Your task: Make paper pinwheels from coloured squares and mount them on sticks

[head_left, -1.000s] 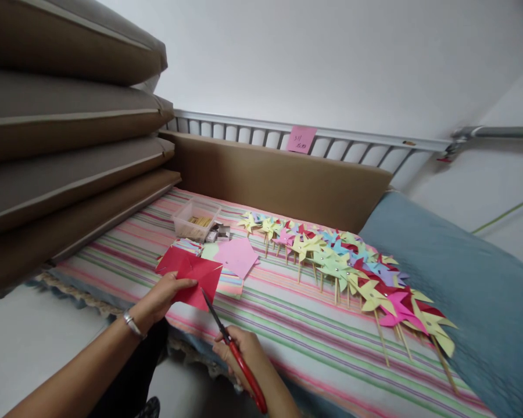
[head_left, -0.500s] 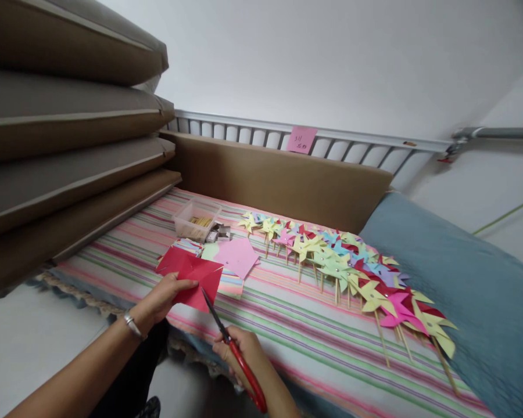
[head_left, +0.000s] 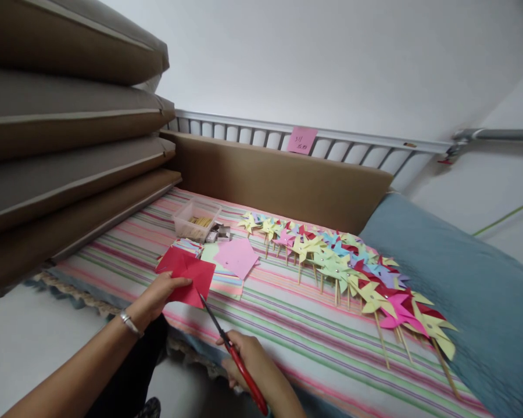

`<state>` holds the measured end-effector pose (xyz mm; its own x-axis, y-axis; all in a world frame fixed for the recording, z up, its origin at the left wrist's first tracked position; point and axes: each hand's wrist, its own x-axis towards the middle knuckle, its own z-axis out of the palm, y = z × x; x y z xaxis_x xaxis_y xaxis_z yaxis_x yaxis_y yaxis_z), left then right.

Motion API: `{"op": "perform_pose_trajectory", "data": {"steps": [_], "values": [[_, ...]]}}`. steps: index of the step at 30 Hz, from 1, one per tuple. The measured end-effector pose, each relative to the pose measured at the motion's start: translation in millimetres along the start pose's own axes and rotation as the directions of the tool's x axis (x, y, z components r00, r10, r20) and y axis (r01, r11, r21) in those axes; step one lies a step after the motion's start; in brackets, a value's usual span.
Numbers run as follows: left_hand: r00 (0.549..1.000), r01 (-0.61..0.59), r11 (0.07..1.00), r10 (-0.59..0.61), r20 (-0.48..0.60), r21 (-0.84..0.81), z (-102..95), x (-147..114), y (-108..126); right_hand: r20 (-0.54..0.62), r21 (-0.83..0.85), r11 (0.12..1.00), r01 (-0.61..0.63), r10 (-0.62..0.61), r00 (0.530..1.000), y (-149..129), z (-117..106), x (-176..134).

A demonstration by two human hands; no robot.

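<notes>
My left hand [head_left: 163, 293] pinches a red sheet of paper [head_left: 200, 277] at its near left side, thumb on top. A silver bracelet circles that wrist. In my right hand [head_left: 248, 360] is a pair of scissors [head_left: 244, 368] with red handles, its dark blades reaching the sheet's near right corner. How far the blades are parted is hard to make out. Beyond the red sheet lie pink and green paper pieces [head_left: 239, 258] and striped-looking stacked papers [head_left: 229, 284].
A clear plastic box [head_left: 196, 219] holds thin yellowish sticks, with a small open box [head_left: 218, 233] beside it. Many paper pinwheels [head_left: 331, 258] on sticks lie across the striped cloth [head_left: 261, 325] to the right. Stacked cushions [head_left: 78, 116] rise at left. A pink note [head_left: 302, 140] hangs on the railing.
The red sheet and my left hand have shifted slightly left and toward me. My right hand has moved a little lower, and its fingers on the scissors' handles have loosened.
</notes>
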<state>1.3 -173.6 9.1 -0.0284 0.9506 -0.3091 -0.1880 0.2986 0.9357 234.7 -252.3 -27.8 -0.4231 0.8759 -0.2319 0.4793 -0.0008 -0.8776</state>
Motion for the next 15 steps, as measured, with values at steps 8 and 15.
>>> {"op": "perform_pose_trajectory", "data": {"steps": [8, 15], "values": [[0.984, 0.079, 0.994, -0.09, 0.155, 0.078, 2.0, -7, -7, -0.257, 0.101, 0.984, 0.146, -0.116, 0.959, 22, -24, 11], [0.852, 0.164, 0.957, -0.26, 0.455, 0.24, 35.1, -26, -22, -0.332, 0.481, 0.834, 0.27, -0.111, 0.937, 11, -14, 19]]}}
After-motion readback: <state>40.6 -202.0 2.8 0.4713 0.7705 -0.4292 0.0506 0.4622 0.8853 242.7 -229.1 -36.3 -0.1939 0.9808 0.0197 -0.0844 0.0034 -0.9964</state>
